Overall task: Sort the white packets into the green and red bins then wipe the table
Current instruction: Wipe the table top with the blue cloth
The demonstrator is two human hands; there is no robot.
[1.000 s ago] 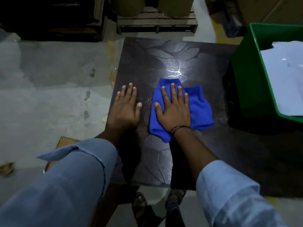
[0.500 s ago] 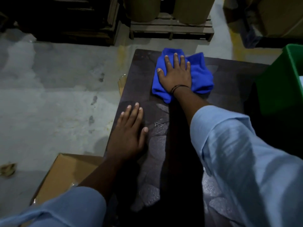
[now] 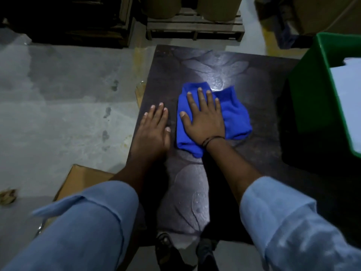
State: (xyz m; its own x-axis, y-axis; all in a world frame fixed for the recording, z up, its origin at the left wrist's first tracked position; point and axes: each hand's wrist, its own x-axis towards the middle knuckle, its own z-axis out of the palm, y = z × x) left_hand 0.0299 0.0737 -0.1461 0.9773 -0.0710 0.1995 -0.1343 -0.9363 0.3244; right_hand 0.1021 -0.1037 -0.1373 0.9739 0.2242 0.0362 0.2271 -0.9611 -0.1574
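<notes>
The right grip (image 3: 203, 118) is lying flat on the blue cloth (image 3: 234, 112), fingers straight and a little spread, the palm pressing the cloth onto the dark table (image 3: 259, 157). The cloth is bunching up, showing mostly to the right of this grip and below its wrist, where a thin dark band (image 3: 212, 139) is circling the arm. Just left of the right grip, with a narrow strip of bare table between it and the cloth, the left grip (image 3: 154, 132) is resting palm down near the table's left edge, fingers straight and close together, holding nothing. A patch of glare is shining on the table just beyond the right grip's fingertips. Well to the right of the right grip, the green bin (image 3: 312, 94) is sitting at the table's side, and white packets (image 3: 347, 98) are lying inside it. Light blue sleeves (image 3: 283, 222) are covering both forearms. Down and to the left of the left grip, a cardboard box (image 3: 82, 178) is lying on the grey floor (image 3: 68, 94) beside the table. Far beyond both grips, a wooden pallet (image 3: 195, 28) is carrying 2 tan drums (image 3: 216, 6)
</notes>
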